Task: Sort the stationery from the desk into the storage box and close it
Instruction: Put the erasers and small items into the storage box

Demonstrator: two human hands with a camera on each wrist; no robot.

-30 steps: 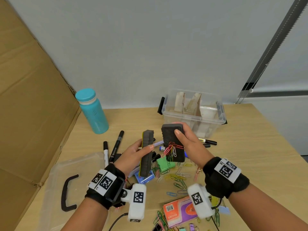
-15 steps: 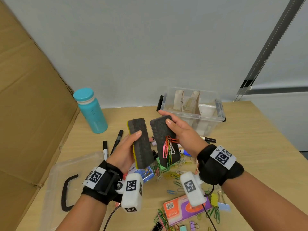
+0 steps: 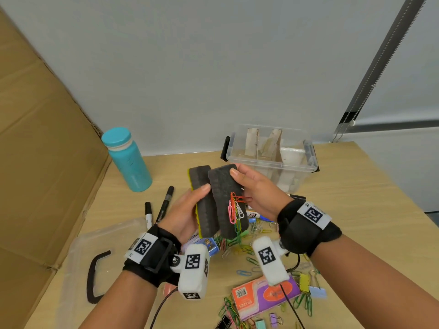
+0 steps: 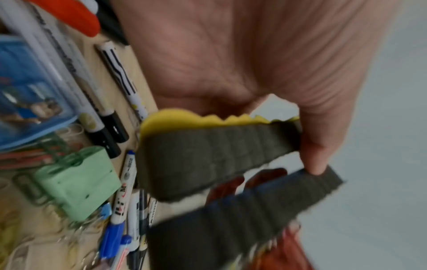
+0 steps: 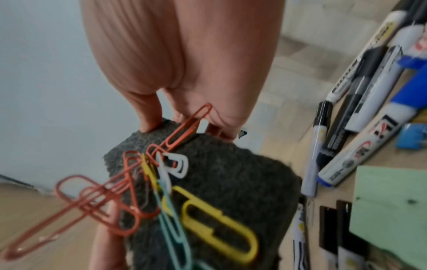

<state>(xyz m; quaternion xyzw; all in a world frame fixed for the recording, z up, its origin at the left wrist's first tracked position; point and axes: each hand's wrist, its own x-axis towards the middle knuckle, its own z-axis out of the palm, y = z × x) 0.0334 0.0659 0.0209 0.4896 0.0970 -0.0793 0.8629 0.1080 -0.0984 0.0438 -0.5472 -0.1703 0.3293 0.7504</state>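
My left hand [image 3: 190, 210] grips a whiteboard eraser with a yellow back and dark felt [image 3: 205, 203] [image 4: 208, 157], held upright above the desk. My right hand [image 3: 254, 188] grips a second dark felt eraser [image 3: 225, 198] [image 5: 208, 191] right beside it, almost touching. A bunch of coloured paper clips [image 3: 235, 210] [image 5: 161, 186] clings to the second eraser's felt face. The clear storage box [image 3: 273, 153] stands open behind my hands, with cardboard dividers inside. Its clear lid [image 3: 99, 264] lies on the desk at lower left.
Markers [image 3: 164, 207] [image 4: 110, 95] [image 5: 360, 102], loose paper clips [image 3: 247, 252], binder clips [image 3: 308, 283], an eraser pack [image 3: 263, 298], a green block [image 4: 78, 182] and a blue case [image 4: 30, 95] litter the desk. A teal bottle [image 3: 128, 160] stands left. Cardboard [image 3: 40, 143] walls the left side.
Both hands rose and drew together, so the two erasers now stand side by side. The left eraser turned from edge-on to show its felt face.
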